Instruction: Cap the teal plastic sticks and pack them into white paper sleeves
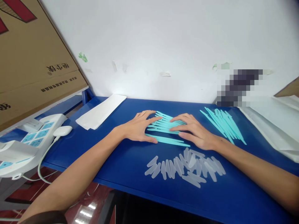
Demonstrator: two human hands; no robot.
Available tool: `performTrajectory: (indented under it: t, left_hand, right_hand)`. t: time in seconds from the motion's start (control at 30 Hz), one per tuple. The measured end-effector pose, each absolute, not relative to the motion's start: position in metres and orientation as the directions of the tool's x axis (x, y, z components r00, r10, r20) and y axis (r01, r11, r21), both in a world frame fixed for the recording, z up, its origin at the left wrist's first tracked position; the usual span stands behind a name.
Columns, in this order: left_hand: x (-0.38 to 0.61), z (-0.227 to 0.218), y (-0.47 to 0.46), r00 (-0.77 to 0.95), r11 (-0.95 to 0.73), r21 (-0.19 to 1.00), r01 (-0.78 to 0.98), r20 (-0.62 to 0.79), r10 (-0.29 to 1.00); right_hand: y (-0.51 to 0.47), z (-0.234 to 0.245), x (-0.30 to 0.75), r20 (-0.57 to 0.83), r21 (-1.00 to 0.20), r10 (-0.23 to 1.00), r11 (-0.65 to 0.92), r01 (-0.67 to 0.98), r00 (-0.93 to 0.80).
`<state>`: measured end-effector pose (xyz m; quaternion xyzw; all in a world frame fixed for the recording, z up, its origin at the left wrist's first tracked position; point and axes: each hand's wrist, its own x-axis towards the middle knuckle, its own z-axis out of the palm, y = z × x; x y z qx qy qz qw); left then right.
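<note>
Several thin turquoise sticks (167, 140), flat with tapered ends, lie side by side on the blue table between my hands. My left hand (139, 126) rests over their left ends with its fingers spread. From the other side, my right hand (193, 130) reaches over their right ends, fingers apart and touching the sticks. Neither hand grips a stick. Nearer to me lies a loose curved row of translucent, frosted plastic caps (177, 165), some overlapping. Beyond my right hand is a second pile of turquoise sticks (224, 124).
White paper sheets (101, 112) lie at the table's back left. A white power strip (44, 137) with plugs and a cable is at the left, before a large cardboard box (39, 53). White plastic bags (268, 121) are at the right. A white wall (149, 46) stands behind.
</note>
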<state>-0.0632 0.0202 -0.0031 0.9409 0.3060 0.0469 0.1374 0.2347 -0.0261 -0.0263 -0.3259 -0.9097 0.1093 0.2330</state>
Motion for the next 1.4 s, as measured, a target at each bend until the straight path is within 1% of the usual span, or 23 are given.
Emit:
performTrajectory:
  t: [0.1,0.17,0.23,0.27,0.33,0.4,0.47,0.53,0.6,0.7,0.77,0.83,0.9,1.0,1.07,1.1,1.17,1.27,1.33,1.4]
  left_hand:
    - [-0.059,-0.009,0.02,0.806,-0.786,0.28,0.552,0.065,0.589]
    - [-0.058,-0.012,0.021,0.8,-0.791,0.27,0.549,0.105,0.591]
    - [-0.058,-0.013,0.022,0.789,-0.794,0.266,0.547,0.153,0.595]
    - [-0.059,-0.013,0.024,0.78,-0.794,0.268,0.545,0.185,0.598]
    - [-0.062,-0.01,0.027,0.746,-0.79,0.278,0.547,0.267,0.61]
    - [-0.064,-0.004,0.028,0.694,-0.77,0.296,0.565,0.335,0.638]
    - [-0.063,0.003,0.024,0.658,-0.747,0.322,0.582,0.353,0.665]
    - [-0.057,0.008,0.015,0.683,-0.753,0.353,0.556,0.323,0.655]
    - [-0.048,0.01,0.001,0.76,-0.792,0.385,0.473,0.277,0.589]
    - [-0.031,0.006,-0.022,0.879,-0.849,0.422,0.318,0.204,0.43]
    - [-0.024,0.005,-0.031,0.922,-0.879,0.405,0.251,0.178,0.345]
    - [-0.024,0.01,-0.035,0.941,-0.894,0.384,0.231,0.146,0.306]
    - [-0.029,0.02,-0.034,0.941,-0.869,0.407,0.283,0.06,0.334]
    - [-0.041,0.034,-0.029,0.89,-0.757,0.47,0.453,-0.188,0.415]
    - [-0.047,0.037,-0.025,0.846,-0.694,0.484,0.534,-0.323,0.425]
    - [-0.048,0.037,-0.023,0.833,-0.673,0.492,0.552,-0.362,0.419]
    - [-0.05,0.035,-0.02,0.824,-0.642,0.518,0.566,-0.396,0.406]
    - [-0.051,0.031,-0.014,0.831,-0.615,0.559,0.556,-0.377,0.408]
    - [-0.051,0.028,-0.011,0.849,-0.616,0.586,0.527,-0.328,0.414]
    - [-0.053,0.027,-0.007,0.871,-0.616,0.622,0.483,-0.273,0.408]
  right_hand:
    - [-0.026,-0.03,0.239,0.514,-0.38,0.596,0.803,0.459,-0.617]
    - [-0.026,-0.034,0.238,0.602,-0.36,0.574,0.815,0.453,-0.555]
    - [-0.027,-0.036,0.235,0.624,-0.327,0.588,0.795,0.511,-0.514]
    - [-0.027,-0.035,0.233,0.604,-0.307,0.608,0.774,0.554,-0.516]
    - [-0.028,-0.028,0.227,0.501,-0.269,0.656,0.738,0.619,-0.564]
    - [-0.03,-0.016,0.222,0.347,-0.25,0.705,0.705,0.664,-0.618]
    - [-0.032,-0.003,0.218,0.196,-0.243,0.753,0.658,0.713,-0.628]
    - [-0.034,0.007,0.215,0.072,-0.226,0.78,0.62,0.751,-0.622]
    - [-0.035,0.013,0.214,-0.017,-0.235,0.779,0.606,0.76,-0.626]
    - [-0.036,0.014,0.215,-0.11,-0.312,0.781,0.56,0.767,-0.615]
    - [-0.037,0.013,0.219,-0.166,-0.348,0.803,0.495,0.796,-0.572]
    - [-0.04,0.012,0.226,-0.204,-0.352,0.823,0.444,0.824,-0.53]
    - [-0.044,0.01,0.236,-0.189,-0.354,0.828,0.443,0.823,-0.527]
    - [-0.05,0.006,0.251,-0.134,-0.378,0.822,0.473,0.796,-0.553]
    - [-0.053,0.003,0.259,-0.109,-0.396,0.827,0.473,0.787,-0.552]
    - [-0.055,0.001,0.262,-0.083,-0.401,0.832,0.476,0.783,-0.548]
    - [-0.059,-0.002,0.265,0.005,-0.404,0.847,0.487,0.774,-0.531]
    - [-0.064,-0.006,0.267,0.132,-0.427,0.873,0.478,0.768,-0.47]
    - [-0.067,-0.008,0.268,0.159,-0.463,0.886,0.457,0.759,-0.435]
    - [-0.068,-0.01,0.269,0.154,-0.502,0.892,0.442,0.744,-0.426]
